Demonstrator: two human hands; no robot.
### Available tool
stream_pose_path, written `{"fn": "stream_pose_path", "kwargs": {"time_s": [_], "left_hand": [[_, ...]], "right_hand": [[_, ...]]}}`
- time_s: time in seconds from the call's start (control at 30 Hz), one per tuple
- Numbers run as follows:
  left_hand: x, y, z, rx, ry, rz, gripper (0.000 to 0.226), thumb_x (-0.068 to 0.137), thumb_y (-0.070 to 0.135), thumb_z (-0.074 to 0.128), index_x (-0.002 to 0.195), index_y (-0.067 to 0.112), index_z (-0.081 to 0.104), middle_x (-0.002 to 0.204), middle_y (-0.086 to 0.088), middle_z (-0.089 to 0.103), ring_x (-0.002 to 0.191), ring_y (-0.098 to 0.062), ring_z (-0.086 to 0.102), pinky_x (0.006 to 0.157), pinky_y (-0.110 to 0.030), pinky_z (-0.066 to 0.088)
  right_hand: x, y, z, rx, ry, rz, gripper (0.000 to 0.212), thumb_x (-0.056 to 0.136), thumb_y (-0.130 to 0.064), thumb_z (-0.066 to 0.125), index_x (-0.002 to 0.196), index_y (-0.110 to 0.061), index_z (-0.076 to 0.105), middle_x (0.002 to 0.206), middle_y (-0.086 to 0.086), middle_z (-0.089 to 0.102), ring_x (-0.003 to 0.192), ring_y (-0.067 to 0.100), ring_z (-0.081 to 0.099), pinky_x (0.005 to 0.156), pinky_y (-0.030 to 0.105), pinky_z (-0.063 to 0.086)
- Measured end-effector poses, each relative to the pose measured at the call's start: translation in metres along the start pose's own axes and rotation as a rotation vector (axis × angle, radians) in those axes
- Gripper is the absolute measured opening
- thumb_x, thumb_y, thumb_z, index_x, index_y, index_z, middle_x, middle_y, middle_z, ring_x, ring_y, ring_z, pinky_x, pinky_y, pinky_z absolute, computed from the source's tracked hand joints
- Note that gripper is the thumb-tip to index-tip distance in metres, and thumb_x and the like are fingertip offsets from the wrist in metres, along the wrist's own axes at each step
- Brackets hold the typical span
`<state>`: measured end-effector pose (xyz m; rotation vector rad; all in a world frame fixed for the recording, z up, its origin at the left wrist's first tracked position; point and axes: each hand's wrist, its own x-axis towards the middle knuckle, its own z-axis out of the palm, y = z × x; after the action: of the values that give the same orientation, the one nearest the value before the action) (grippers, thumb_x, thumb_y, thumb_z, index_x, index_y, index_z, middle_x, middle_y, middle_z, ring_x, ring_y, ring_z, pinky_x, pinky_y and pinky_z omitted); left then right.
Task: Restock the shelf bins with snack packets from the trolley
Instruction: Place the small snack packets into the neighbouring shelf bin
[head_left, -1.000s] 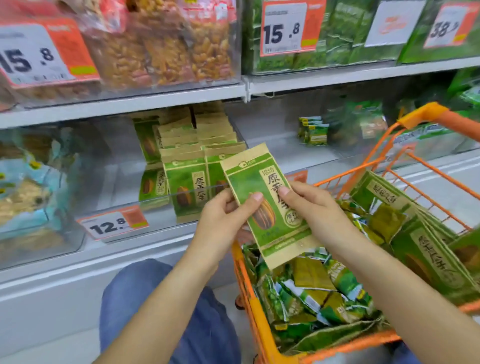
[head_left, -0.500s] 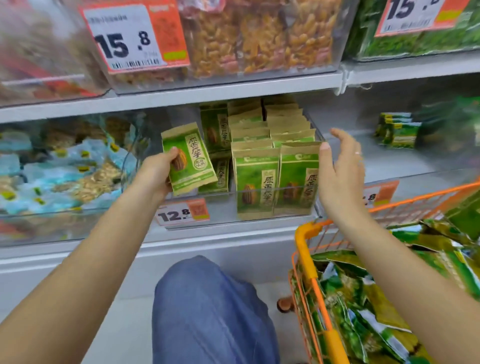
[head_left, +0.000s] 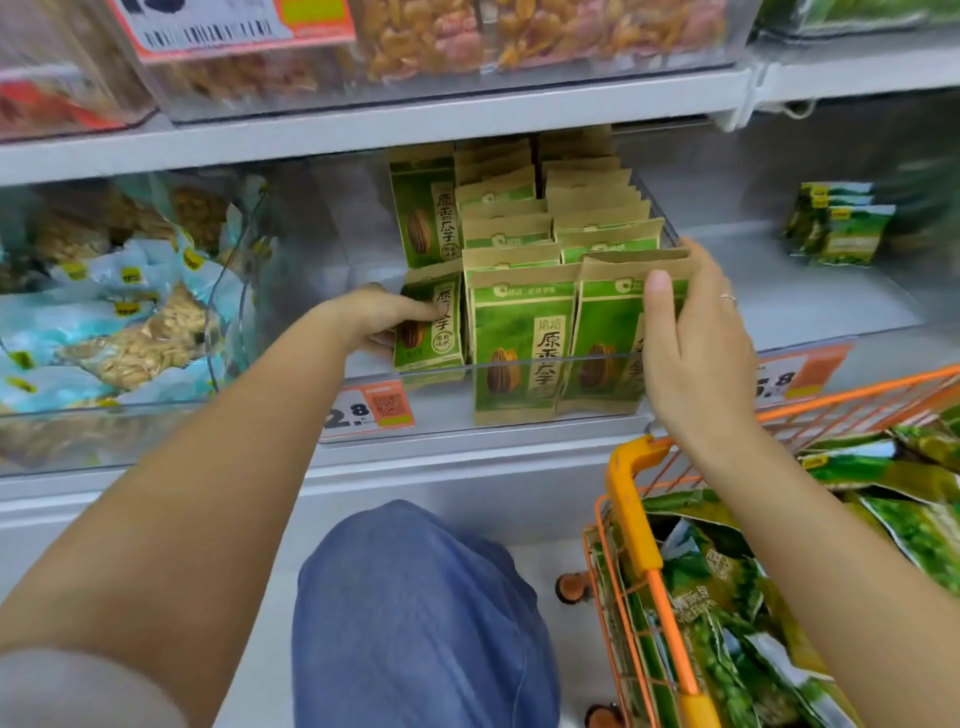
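Observation:
A clear shelf bin (head_left: 519, 366) on the middle shelf holds rows of green-and-tan seed packets (head_left: 522, 338). My left hand (head_left: 382, 317) reaches into the bin's left side and grips one green packet (head_left: 434, 325), which stands upright beside the rows. My right hand (head_left: 691, 332) holds the front packet of the right row (head_left: 608, 332), thumb on its face and fingers behind its top edge. The orange trolley (head_left: 636, 525) at lower right is full of green snack packets (head_left: 727, 597).
To the left, a clear bin holds light-blue nut packets (head_left: 119, 322). Small green packets (head_left: 844, 223) sit far back on the right shelf section. Bins of nuts (head_left: 519, 31) fill the upper shelf. Orange price tags (head_left: 369, 413) hang on the shelf edge. My blue-clad knee (head_left: 415, 613) is below.
My left hand has carried the packet rightward and down into the bin, setting it beside the rows. My right hand has moved in and taken hold of the front right packet.

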<state>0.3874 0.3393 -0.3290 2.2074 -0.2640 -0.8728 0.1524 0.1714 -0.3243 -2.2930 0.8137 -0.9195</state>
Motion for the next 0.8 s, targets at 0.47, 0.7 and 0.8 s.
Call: {"fn": "stream_pose_path", "kwargs": {"time_s": [0.47, 0.7, 0.8], "left_hand": [[-0.015, 0.006, 0.004, 0.051, -0.160, -0.023, 0.010, 0.083, 0.023, 0.070, 0.089, 0.019, 0.063, 0.083, 0.002, 0.067, 0.078, -0.011, 0.060, 0.069, -0.025, 0.046], [0.012, 0.040, 0.001, -0.168, 0.318, 0.181, 0.038, 0.080, 0.003, 0.072, 0.115, 0.008, 0.059, 0.110, -0.003, 0.063, 0.100, -0.019, 0.061, 0.082, -0.033, 0.051], [0.032, 0.049, 0.003, -0.171, 0.537, 0.271, 0.054, 0.079, 0.007, 0.073, 0.128, 0.006, 0.049, 0.126, -0.010, 0.060, 0.117, -0.025, 0.056, 0.096, -0.033, 0.048]], "right_hand": [[-0.002, -0.001, -0.002, 0.002, -0.003, -0.008, 0.058, 0.098, -0.050, 0.022, 0.145, -0.019, 0.033, 0.134, 0.008, 0.051, 0.120, 0.028, 0.049, 0.086, 0.039, 0.042], [-0.001, 0.001, -0.001, 0.023, -0.005, -0.008, 0.055, 0.098, -0.049, 0.021, 0.142, -0.019, 0.036, 0.131, 0.006, 0.053, 0.118, 0.026, 0.049, 0.084, 0.036, 0.040], [-0.002, 0.002, 0.000, 0.026, 0.000, -0.010, 0.054, 0.098, -0.048, 0.021, 0.141, -0.019, 0.037, 0.131, 0.006, 0.053, 0.117, 0.025, 0.049, 0.083, 0.035, 0.038]]}}
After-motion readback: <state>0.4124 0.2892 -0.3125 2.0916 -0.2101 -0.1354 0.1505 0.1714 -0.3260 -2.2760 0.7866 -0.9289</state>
